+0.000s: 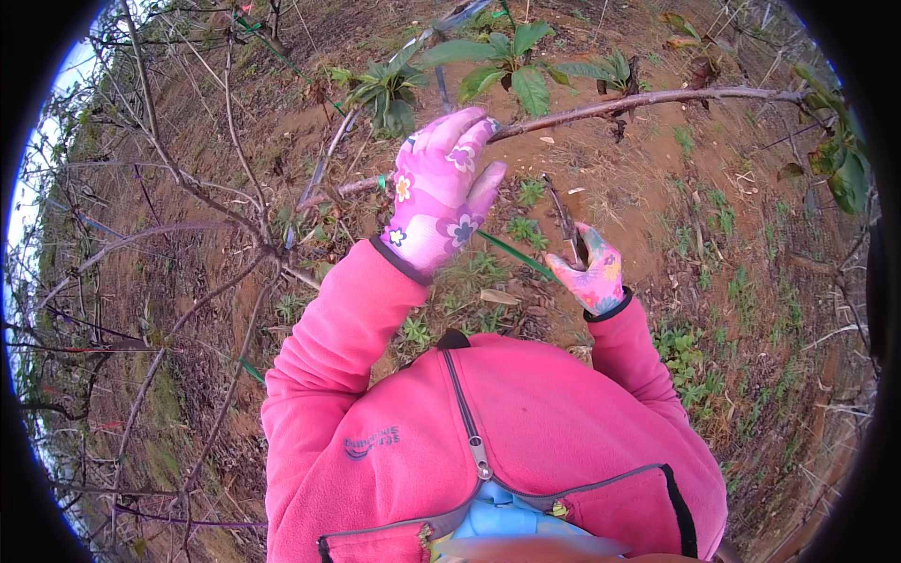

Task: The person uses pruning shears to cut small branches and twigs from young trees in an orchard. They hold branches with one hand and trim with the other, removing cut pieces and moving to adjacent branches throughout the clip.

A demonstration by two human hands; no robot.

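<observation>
My left hand (447, 186), in a pink flowered glove, is closed around a long reddish-brown tree branch (605, 109). The branch leaves the glove toward the upper right and carries several leaf clusters (507, 67). On the other side of the glove, a bit of green tie (381, 181) sits on the branch. To the right and lower, my right hand (591, 271), also gloved, holds a narrow dark hand tool (565, 222) pointing up; its exact kind is unclear. A green plastic strip (517, 255) stretches between the two gloves; its ends are hidden.
Bare branches (264, 246) of a tree spread on the left, with a green tie (251, 371) on one. Another green tie line (292, 67) runs at upper left. Leaves (845, 172) hang at the far right. Sloping brown soil (619, 183) bears weeds and dry litter.
</observation>
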